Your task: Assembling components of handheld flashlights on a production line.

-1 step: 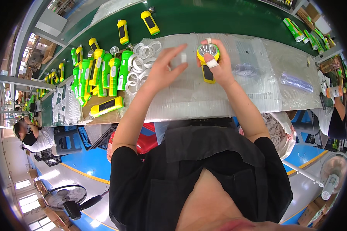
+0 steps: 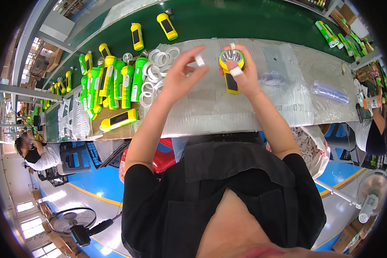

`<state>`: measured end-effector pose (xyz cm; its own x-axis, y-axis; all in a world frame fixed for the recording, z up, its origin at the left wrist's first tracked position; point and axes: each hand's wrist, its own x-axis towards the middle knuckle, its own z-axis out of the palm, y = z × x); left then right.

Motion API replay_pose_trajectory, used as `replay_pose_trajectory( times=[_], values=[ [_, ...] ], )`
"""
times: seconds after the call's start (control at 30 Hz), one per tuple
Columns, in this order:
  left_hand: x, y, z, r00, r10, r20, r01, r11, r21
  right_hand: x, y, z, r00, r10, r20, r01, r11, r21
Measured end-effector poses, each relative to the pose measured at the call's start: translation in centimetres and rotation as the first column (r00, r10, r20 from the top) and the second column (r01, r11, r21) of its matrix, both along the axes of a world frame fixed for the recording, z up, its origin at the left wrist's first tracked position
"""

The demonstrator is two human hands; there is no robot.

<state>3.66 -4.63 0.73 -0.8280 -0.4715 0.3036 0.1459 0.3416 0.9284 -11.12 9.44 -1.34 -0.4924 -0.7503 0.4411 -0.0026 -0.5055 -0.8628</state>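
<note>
My left hand (image 2: 185, 74) is raised over the bench, its thumb and fingers curved around a white ring (image 2: 200, 60). The ring appears nearly edge-on and tilted at the fingertips. My right hand (image 2: 246, 69) grips a yellow flashlight (image 2: 232, 85) with a dark panel on its body; its round silver reflector (image 2: 231, 56) faces up. White wraps cover parts of the right thumb and index finger. Several loose white rings (image 2: 162, 59) lie in a heap beside my left wrist. Left of them is a pile of green and yellow flashlights (image 2: 114, 81).
One yellow-green flashlight (image 2: 119, 119) lies near the bench's front edge. More sit on the green surface (image 2: 228, 21) beyond. Clear round pieces (image 2: 274, 78) and a clear stacked roll (image 2: 331, 92) rest on the plastic-covered right side. Other people sit at both far sides.
The white ring has shifted slightly left and tilted, and my left fingers have drawn in a little around it. My right hand and its flashlight are nearly still.
</note>
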Motion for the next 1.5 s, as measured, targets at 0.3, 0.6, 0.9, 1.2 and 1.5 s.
replay_pose_trajectory(
  times=[0.3, 0.6, 0.9, 1.2, 1.5],
  values=[
    [-2.8, 2.6, 3.6, 0.947, -0.022, -0.321, -0.118, 0.905, -0.409, 0.2, -0.2, 0.6, 0.984, -0.111, -0.141, 0.111, 0.994, -0.007],
    [-3.1, 2.0, 3.9, 0.973, -0.043, -0.226, -0.095, 0.818, -0.568, -0.4, 0.8, 1.0, 0.994, 0.08, 0.073, -0.078, 0.996, -0.038],
    [-3.7, 3.2, 4.6, 0.986, -0.107, -0.126, -0.001, 0.758, -0.652, -6.6, 3.9, 6.8, 0.696, -0.043, -0.717, 0.153, 0.984, 0.089],
    [-5.6, 4.8, 3.4, 0.987, -0.149, -0.059, 0.106, 0.884, -0.454, -6.8, 3.3, 13.3, 0.306, 0.501, -0.81, 0.203, 0.797, 0.569],
    [-6.5, 5.0, 3.0, 0.991, -0.05, -0.123, -0.02, 0.859, -0.511, -4.1, 2.2, 12.4, 0.336, 0.342, -0.878, 0.74, 0.48, 0.471]
  ],
)
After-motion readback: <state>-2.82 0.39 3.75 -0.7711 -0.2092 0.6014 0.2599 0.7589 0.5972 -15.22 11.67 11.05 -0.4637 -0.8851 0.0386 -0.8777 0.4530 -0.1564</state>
